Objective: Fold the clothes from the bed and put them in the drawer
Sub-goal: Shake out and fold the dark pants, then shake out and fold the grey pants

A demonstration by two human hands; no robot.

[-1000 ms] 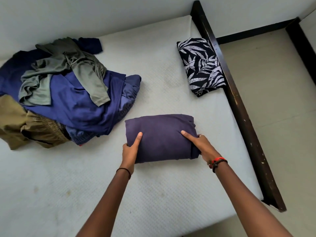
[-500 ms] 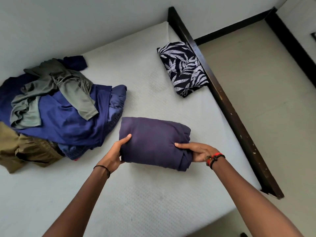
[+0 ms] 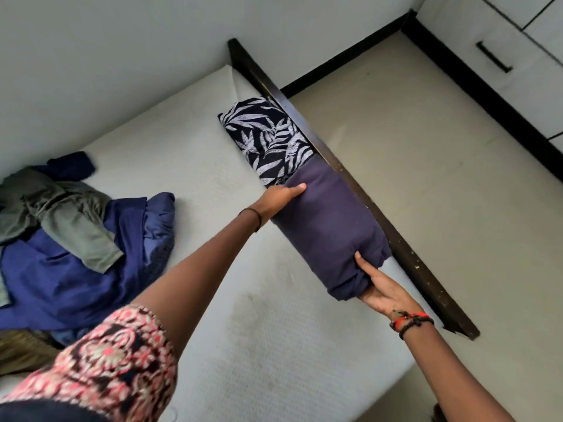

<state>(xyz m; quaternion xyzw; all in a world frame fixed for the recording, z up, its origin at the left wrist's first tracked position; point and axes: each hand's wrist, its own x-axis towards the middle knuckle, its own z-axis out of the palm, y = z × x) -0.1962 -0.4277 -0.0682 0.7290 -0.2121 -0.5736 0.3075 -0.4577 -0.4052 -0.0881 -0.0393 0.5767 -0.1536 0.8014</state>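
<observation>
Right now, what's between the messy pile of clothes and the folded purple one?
In the head view, only bare white mattress and the person's left forearm crossing it lie between the pile and the folded purple garment.

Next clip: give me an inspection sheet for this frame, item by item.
Surface: white mattress with faint stains.
Job's things: folded purple garment held at both ends along the bed frame, its far end overlapping the folded leaf-print garment; drawer unit fronts shut.
Clutter: unfolded clothes pile at the left.
Grippers: left hand and right hand each grip one end of it.
Cables: nothing seen.
Surroundings: beige floor, white wall.
</observation>
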